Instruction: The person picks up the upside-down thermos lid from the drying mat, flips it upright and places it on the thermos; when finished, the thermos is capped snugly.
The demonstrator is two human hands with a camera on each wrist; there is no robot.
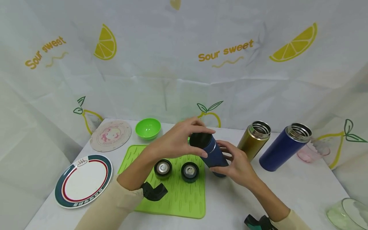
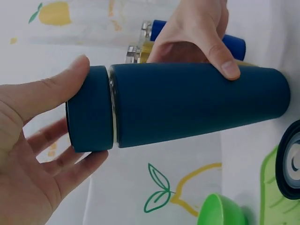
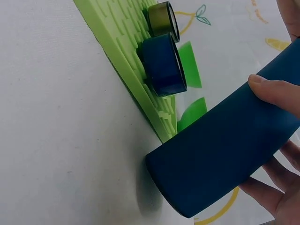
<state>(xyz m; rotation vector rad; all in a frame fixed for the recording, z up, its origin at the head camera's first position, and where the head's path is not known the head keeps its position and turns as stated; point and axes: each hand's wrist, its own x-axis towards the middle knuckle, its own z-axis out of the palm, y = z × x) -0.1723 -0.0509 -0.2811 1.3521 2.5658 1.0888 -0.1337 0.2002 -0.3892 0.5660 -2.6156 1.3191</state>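
Note:
A dark blue thermos bottle (image 2: 187, 103) is tilted between both hands, its base low over or on the white table; contact cannot be told. My left hand (image 1: 176, 139) grips its matching lid (image 2: 91, 110), thumb on one side and fingers on the other. A thin silvery line shows between lid and body. Lower down, the right hand (image 1: 240, 166) holds the bottle's body. On the green mat (image 1: 175, 201), beside the bottle, lie a gold lid (image 1: 163, 168) and a blue lid (image 1: 190, 172), undersides up.
Behind the right hand stand a gold bottle (image 1: 251, 143) and a blue bottle (image 1: 281, 150), both lidless. A green bowl (image 1: 148, 128), a round pink-patterned mat (image 1: 110, 135) and a plate (image 1: 83, 182) sit leftward. Glass containers, one pinkish (image 1: 311, 151) and one greenish (image 1: 346, 212), are at right.

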